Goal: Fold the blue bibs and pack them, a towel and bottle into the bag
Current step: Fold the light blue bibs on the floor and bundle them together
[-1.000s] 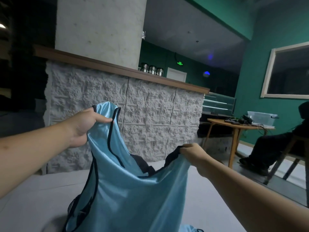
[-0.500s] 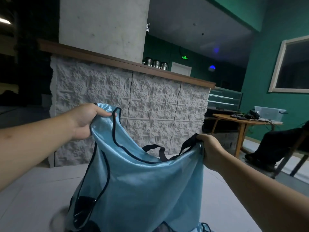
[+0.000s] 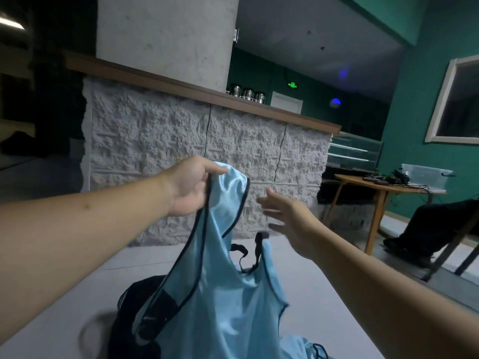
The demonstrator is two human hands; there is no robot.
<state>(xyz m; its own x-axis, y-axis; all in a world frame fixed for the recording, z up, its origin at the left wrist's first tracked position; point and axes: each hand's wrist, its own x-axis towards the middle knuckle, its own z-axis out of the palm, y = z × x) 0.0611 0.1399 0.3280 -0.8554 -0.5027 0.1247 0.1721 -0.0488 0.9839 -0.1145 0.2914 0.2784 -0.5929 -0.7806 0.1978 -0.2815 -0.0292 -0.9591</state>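
A shiny light-blue bib (image 3: 223, 301) with black trim hangs in front of me. My left hand (image 3: 189, 187) pinches its upper shoulder strap and holds it up. My right hand (image 3: 287, 218) is off the cloth, fingers spread and blurred, just right of the strap. The bib's other shoulder droops with its black strap (image 3: 256, 250) loose. A black bag (image 3: 134, 320) lies on the grey surface under the bib, partly hidden by it. Another piece of blue bib (image 3: 303, 348) shows at the bottom edge. No towel or bottle is in view.
A rough white stone counter (image 3: 160, 141) with a brown top stands straight ahead. A wooden table (image 3: 378, 185) with cables and a clear box is at the right, and a seated person's legs (image 3: 427, 229) beside it.
My right hand has let go of the bib's right shoulder and opened. That side has dropped, and the bib now hangs from my left hand alone.
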